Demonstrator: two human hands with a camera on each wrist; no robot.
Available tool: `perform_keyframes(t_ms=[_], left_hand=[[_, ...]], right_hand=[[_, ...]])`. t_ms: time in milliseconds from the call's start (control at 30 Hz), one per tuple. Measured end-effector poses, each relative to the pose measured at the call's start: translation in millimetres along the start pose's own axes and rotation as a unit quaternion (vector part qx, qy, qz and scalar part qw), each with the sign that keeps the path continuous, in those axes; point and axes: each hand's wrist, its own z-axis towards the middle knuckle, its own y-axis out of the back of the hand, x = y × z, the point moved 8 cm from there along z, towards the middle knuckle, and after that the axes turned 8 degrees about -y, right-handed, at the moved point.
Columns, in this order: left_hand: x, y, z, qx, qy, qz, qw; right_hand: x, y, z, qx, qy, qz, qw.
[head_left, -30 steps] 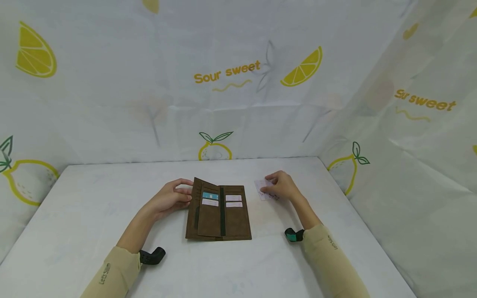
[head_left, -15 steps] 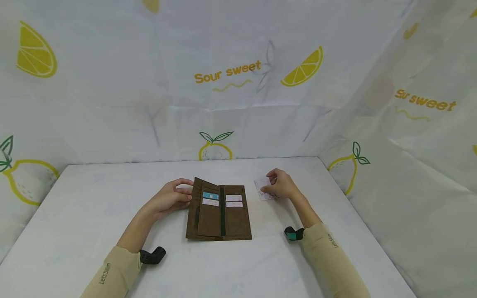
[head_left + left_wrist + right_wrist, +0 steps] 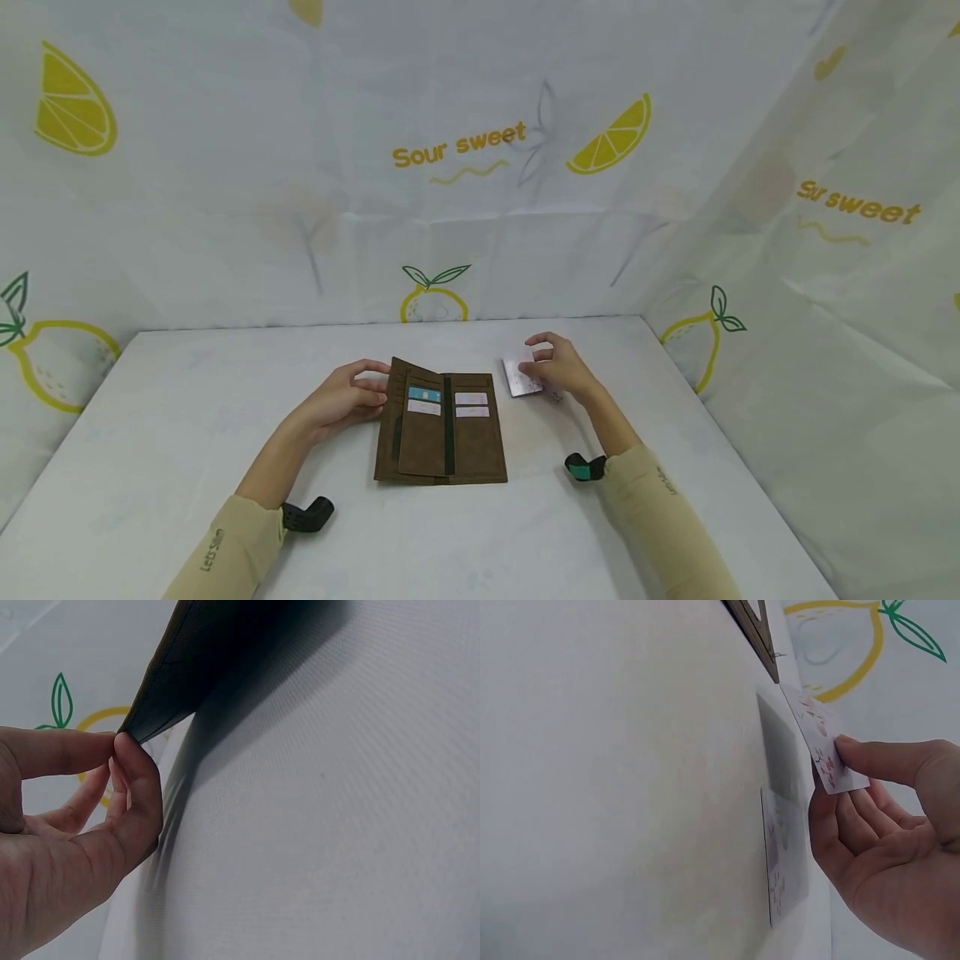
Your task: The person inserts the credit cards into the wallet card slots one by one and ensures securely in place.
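Observation:
An open brown wallet [image 3: 476, 450] lies on the table, its left cover tilted up. Cards [image 3: 472, 405] show in its slots, one of them blue [image 3: 424, 394]. My left hand [image 3: 347, 398] pinches the raised cover's edge between thumb and forefinger; the left wrist view shows the cover's dark underside [image 3: 202, 660]. To the wallet's right, my right hand [image 3: 562, 367] pinches a pale card with a pink floral print [image 3: 823, 742], lifted above the table. Below it a second floral card [image 3: 780, 855] lies flat on the table, mostly hidden by the hand in the head view.
A white-covered table [image 3: 187, 417] holds everything. Behind it and along the right side hangs a white curtain [image 3: 300, 167] with lemon prints. Black wrist cameras [image 3: 307, 515] are strapped by both sleeves.
My right hand has raised a card off the table and moved it slightly left, leaving another card beneath. The left hand and wallet have stayed put.

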Motion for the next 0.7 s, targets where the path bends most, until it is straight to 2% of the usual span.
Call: perform_keyframes(t_ms=[167, 433, 700], left_hand=[[0.4, 0.4, -0.6, -0.005, 0.003, 0.004, 1.0], [0.3, 1.8, -0.9, -0.004, 0.002, 0.003, 1.0], [1.0, 1.3, -0.1, -0.007, 0.006, 0.004, 1.0]], right_hand=[[12, -10, 3, -0.006, 0.002, 0.032, 0.999], [29, -31, 9, 0.009, 0.035, 0.063, 0.997], [39, -44, 8, 0.021, 0.064, 0.071, 0.995]])
